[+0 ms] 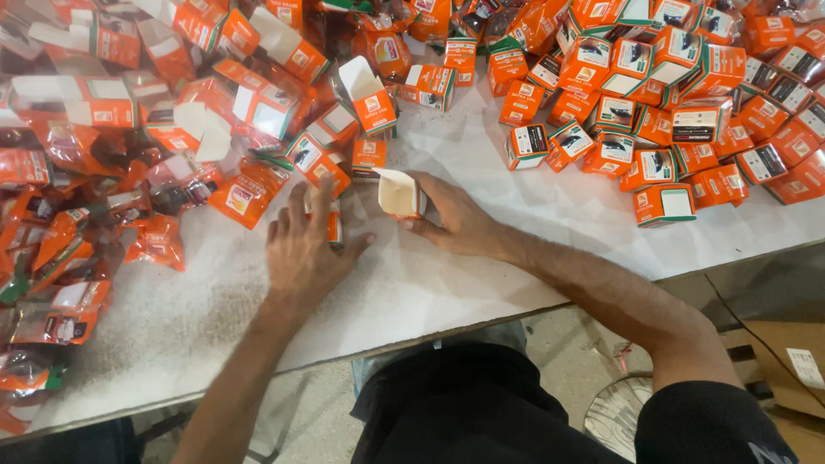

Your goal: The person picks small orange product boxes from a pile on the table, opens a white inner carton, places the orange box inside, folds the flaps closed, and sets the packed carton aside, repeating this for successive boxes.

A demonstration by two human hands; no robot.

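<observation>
The right hand [455, 219] grasps a small orange box [400, 196] near the middle of the white table [481, 258]. The box lies on its side, its long axis about level and running left to right, and its open mouth points to the left, toward the other hand. One white flap stands up over the mouth. Inside, only the pale inner wall shows; whether something sits deeper in it I cannot tell.

The left hand [302, 245] lies flat with spread fingers on a small orange packet [333, 225], pressing it to the table. The palm and fingers hide most of this packet, so its shape and direction are hard to make out; only one narrow edge shows beside the fingers.

To the left is a heap of orange plastic pouches [77, 232], crumpled and shiny, cut off by the edge of the picture. Behind the hands stand several open empty boxes [365, 90] with white flaps up. At the upper right is a big pile of closed boxes [670, 112], orange and white with a dark picture on the front. The person's dark clothing [481, 404] fills the bottom of the view, and the brown carton [786, 361] at the lower right is only partly visible.
</observation>
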